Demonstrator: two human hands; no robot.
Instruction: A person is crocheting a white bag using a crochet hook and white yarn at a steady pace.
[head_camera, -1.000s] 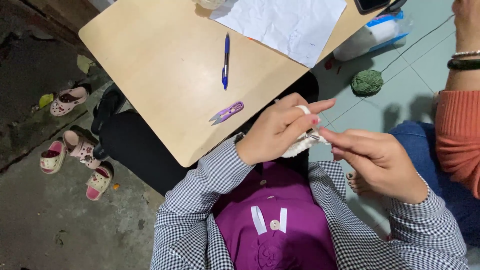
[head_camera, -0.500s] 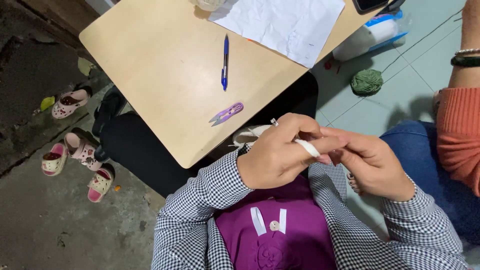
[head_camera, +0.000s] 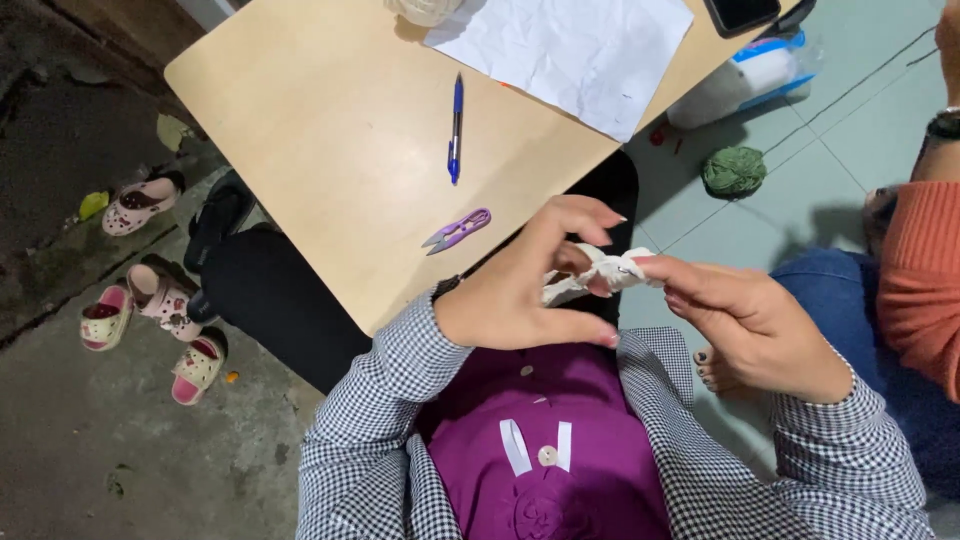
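Both hands meet over the lap, just off the near edge of the table (head_camera: 330, 150). Between them is a small white crocheted piece (head_camera: 598, 276), held in the air — not resting on anything.

The right hand (head_camera: 755, 325) pinches the piece's right end between thumb and forefinger; its fingers are closed on it. The left hand (head_camera: 520, 295) comes in from the 9 o'clock side, thumb and a bent finger closed on the left part of the piece, the other fingers fanned out and curved above it. Whether a hook or needle sits in either hand cannot be told.

The piece's long axis runs roughly from 8 o'clock to 2 o'clock, a thin tail trailing off at the lower-left under the left palm. It lies directly between the two sets of fingertips, touching both; neither hand is clearly the nearer one.

On the table, at about 10 o'clock from the hands, lie purple thread snips (head_camera: 456, 230), and beyond them a blue pen (head_camera: 456, 128) beside a white sheet of paper (head_camera: 570, 50). A green yarn ball (head_camera: 733, 170) sits on the tiled floor at 1 o'clock. Another person's orange sleeve (head_camera: 925, 280) shows at the right edge.
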